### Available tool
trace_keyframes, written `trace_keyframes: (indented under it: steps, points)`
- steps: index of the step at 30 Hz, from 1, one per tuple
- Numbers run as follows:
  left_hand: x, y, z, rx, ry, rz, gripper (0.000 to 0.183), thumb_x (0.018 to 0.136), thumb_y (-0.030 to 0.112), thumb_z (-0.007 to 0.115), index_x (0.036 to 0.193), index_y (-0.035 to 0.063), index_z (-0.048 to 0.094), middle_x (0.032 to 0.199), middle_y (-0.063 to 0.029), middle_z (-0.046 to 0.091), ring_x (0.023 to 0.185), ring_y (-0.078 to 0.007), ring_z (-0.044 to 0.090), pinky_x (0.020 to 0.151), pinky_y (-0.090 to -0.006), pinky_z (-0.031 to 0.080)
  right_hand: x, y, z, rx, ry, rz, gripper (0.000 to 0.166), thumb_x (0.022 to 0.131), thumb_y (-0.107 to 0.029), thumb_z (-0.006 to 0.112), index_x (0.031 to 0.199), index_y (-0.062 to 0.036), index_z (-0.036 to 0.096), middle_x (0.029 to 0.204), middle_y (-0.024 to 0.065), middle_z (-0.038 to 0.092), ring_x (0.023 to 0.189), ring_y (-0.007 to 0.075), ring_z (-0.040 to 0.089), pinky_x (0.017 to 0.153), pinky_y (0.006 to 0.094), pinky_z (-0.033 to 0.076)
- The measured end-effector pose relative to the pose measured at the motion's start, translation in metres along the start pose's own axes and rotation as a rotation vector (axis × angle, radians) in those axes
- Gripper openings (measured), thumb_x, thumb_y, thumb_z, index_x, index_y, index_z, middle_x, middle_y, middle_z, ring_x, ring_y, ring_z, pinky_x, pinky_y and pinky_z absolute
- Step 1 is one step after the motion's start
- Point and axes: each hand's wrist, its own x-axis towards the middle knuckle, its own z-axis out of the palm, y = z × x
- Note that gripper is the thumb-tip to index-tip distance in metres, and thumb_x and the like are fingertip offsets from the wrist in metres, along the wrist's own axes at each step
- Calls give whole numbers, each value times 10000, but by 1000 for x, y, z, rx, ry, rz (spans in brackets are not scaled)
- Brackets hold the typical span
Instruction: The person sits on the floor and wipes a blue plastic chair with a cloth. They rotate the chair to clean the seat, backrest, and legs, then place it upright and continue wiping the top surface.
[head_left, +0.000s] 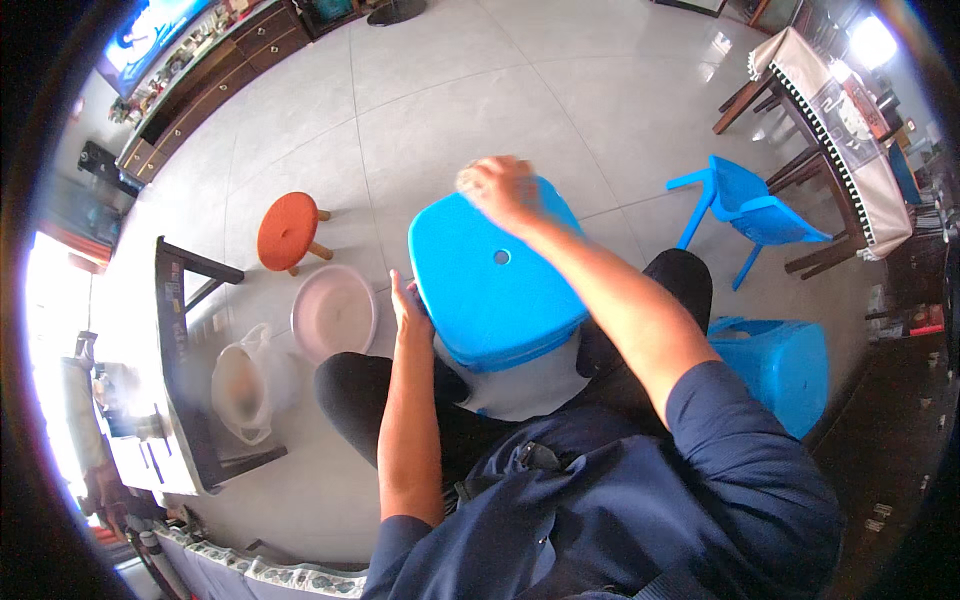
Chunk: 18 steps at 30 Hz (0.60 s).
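Note:
A blue plastic stool (480, 300) stands between my knees, its rounded square seat facing up with a small hole near the middle. My left hand (412, 306) holds its left side, and some of the fingers are hidden behind the rim. Over the far edge of the seat is my right hand (504, 187), blurred by motion. Its fingers are closed on a small pale wad (472, 180), too blurred to tell whether it is cloth or sponge. My right forearm crosses above the right part of the seat.
To the left are a round orange stool (289, 231), a pale pink basin (334, 315), a white plastic bag (259, 382) and a dark wooden frame (174, 322). A blue plastic chair (757, 210) and another blue stool (780, 367) stand right, near a cloth-covered table (817, 97).

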Motion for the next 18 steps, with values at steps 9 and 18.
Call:
trace_keyframes:
  steps: [9,18]
  points:
    - [3,1,2,137,61,-18,653,964,532,356,1153,-57,565,1097,-230,643,987,-357,613,904,-489,489,-121,20,-120,122,4,529,339,954,-293,571,1198,-60,610,1042,132,629,929,286,643,800,387,515]
    - [66,46,-2,457,-162,-128,458,989,370,441,1115,-42,596,1047,-185,656,932,-276,627,807,-441,538,-142,32,-130,1036,41,1279,306,955,-342,580,1028,-52,649,877,-4,612,754,88,556,678,240,441]
